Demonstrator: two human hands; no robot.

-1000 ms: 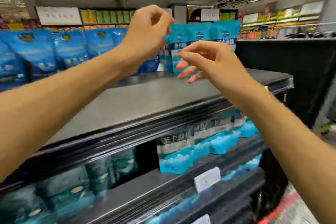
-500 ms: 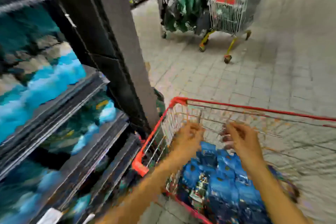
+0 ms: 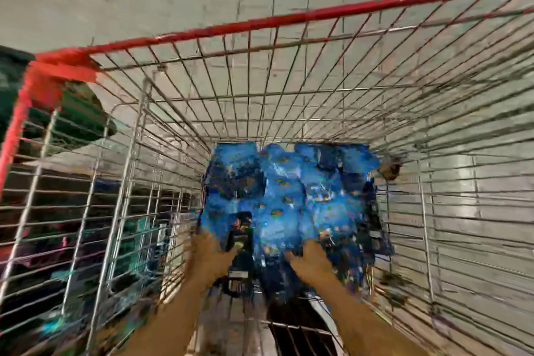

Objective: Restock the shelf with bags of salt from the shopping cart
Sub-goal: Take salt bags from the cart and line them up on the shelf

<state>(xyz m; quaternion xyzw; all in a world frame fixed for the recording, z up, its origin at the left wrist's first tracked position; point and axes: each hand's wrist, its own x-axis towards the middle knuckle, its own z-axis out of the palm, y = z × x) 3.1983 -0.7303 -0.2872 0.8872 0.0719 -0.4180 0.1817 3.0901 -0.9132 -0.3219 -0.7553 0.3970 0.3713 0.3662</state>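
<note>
In the head view, both hands reach down into the shopping cart [image 3: 289, 19], where the blue bags of salt [image 3: 289, 196] lie in a heap on its bottom. The left hand [image 3: 206, 257] and the right hand [image 3: 310, 261] touch the near edge of the heap, but the blur hides whether either one grips a bag. The step seems to be picking up; next, each hand needs a firm hold on a bag before lifting it toward the shelf, which is not visible here.

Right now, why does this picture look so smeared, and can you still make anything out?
Head view: motion blur and blocky smearing blur the pile of blue salt bags and both hands, left hand and right hand; whether they grip is unclear. The wide lens bows the red-rimmed wire shopping cart.
</note>
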